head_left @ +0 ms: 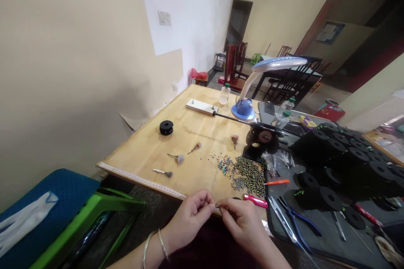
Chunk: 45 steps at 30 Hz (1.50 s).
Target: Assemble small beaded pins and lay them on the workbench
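Silver bangles ring the wrist of the left hand, whose thumb and fingertips are drawn together in a pinch. Facing it, almost touching, the right hand pinches in the same way. Whatever lies between the fingertips is too small to tell, so I cannot say whether either pinch is fully closed or has hold of something.

Just beyond the right hand's knuckles, a red handle lies at the edge of the wooden table. Past it, ahead and slightly right of the grip, spreads a pile of small metal pieces, with coloured beads scattered along its left side. An orange handle touches the pile's right side.

Farther right of the grip, blue-handled pliers rest on a dark mat, and many black rolls crowd behind them.

Ahead and left of the grip lie a small brush and a fluffy tuft on a stem; a black spool sits beyond them. Well ahead stand a blue desk lamp and a clear bottle with a green cap. Left of the grip, off the table, a white glove lies on a blue cushion over a green chair.
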Tool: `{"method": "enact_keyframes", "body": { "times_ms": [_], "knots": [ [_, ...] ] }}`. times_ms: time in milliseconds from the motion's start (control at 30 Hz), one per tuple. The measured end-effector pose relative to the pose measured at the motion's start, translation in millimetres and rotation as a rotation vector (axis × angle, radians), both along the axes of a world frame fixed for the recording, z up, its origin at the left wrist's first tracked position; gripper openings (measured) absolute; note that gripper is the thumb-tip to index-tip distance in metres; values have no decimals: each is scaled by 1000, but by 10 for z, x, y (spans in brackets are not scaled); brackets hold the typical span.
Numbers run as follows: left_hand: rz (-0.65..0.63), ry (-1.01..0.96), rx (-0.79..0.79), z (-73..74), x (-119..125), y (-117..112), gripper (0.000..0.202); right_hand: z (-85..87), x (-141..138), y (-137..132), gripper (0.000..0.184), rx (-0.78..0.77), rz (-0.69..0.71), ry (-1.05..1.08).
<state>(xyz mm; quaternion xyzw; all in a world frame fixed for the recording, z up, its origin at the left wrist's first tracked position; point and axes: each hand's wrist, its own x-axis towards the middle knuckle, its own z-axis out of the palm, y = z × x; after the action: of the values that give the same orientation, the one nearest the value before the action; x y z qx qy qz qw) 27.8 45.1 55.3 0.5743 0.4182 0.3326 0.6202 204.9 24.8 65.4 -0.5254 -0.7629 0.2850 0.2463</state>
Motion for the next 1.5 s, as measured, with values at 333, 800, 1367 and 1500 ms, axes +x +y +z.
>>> {"method": "enact_keyframes", "body": {
  "times_ms": [333,800,1367,1500],
  "knots": [
    [58,-92,-33,-83,-118,62,19,157,65,28,19,-3,-84,-83],
    [-11,101,308,-7,-148,114,23,393,25,65,20,-121,-44,-41],
    [-116,-38,-69,33,7,50,23,231,122,-22,13,-97,-25,11],
    [-100,10,26,77,31,23,19,195,90,-18,13,-47,-28,-11]
  ]
}}
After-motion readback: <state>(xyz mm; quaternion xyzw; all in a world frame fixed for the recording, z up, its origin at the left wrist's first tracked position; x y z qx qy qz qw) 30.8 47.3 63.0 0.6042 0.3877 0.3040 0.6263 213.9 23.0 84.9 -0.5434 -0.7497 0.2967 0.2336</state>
